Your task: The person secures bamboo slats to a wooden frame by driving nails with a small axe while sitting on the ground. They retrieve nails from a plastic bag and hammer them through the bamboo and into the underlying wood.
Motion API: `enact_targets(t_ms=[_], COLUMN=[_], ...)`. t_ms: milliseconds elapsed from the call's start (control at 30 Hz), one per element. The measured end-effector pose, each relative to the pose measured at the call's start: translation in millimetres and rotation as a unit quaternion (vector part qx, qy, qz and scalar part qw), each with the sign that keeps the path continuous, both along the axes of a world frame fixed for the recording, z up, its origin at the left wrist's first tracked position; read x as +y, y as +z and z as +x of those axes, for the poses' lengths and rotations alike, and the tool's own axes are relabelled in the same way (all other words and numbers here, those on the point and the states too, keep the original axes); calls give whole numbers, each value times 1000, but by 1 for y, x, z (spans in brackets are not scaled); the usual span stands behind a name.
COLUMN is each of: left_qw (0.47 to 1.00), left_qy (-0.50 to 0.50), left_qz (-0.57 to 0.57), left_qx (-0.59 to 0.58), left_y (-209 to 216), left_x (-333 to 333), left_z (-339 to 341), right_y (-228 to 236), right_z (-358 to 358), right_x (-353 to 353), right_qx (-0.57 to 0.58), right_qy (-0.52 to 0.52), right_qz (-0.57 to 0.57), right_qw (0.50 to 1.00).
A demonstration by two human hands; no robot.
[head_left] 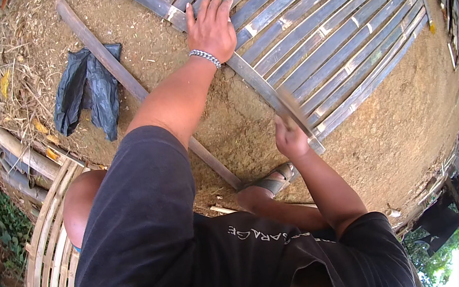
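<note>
A panel of dark bamboo slats (pixel 340 47) lies on the ground, its slats running side by side with narrow gaps. Along its near edge runs a bamboo crosspiece (pixel 252 77). My left hand (pixel 212 27), a chain bracelet on its wrist, presses flat on this crosspiece with fingers stretched over the slat ends. Close to the crosspiece's lower right end, my right hand (pixel 291 137) is closed in a fist around a flat blade-like tool (pixel 295 111). Motion smears the tool, so its exact kind is unclear. It is beside or against the crosspiece; I cannot tell whether they touch.
A long wooden pole (pixel 103 55) lies slantwise on the dirt, beside a crumpled black plastic bag (pixel 85 93). My sandalled foot (pixel 274 182) stands near the crosspiece. A slatted bamboo bench (pixel 49 247) is at lower left; bamboo poles (pixel 13 143) and dry straw lie at left.
</note>
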State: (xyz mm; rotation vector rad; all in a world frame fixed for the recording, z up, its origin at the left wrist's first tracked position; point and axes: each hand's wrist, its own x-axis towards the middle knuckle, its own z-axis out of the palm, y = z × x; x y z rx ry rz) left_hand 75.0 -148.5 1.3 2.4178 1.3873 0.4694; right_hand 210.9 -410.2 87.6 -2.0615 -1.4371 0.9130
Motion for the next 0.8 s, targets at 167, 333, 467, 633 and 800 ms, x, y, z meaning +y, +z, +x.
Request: enact_targets(t_ms=[167,333,467,633,800], left_qw=[1000,1000,1000,1000,1000], left_qy=[-3,-2,-2,-4,1], left_qz=[11,-1,4,4,-10], left_qx=[-10,-2,-3,-6,-1], left_y=[-2,1,-2,0,1], left_x=[0,-1,1,3,0], left_z=[1,0,4,-1,0], right_y=[6,-10,-7,0,-3], right_z=[-1,-9,4,4,-2], right_x=[5,-8,8,5,17], right_qx=[10,102,-65,24,-77], right_qy=[-48,-66,24,14,16], right_qz=[-63,19,-172,168,-246], right_qw=[997,992,983,985,966])
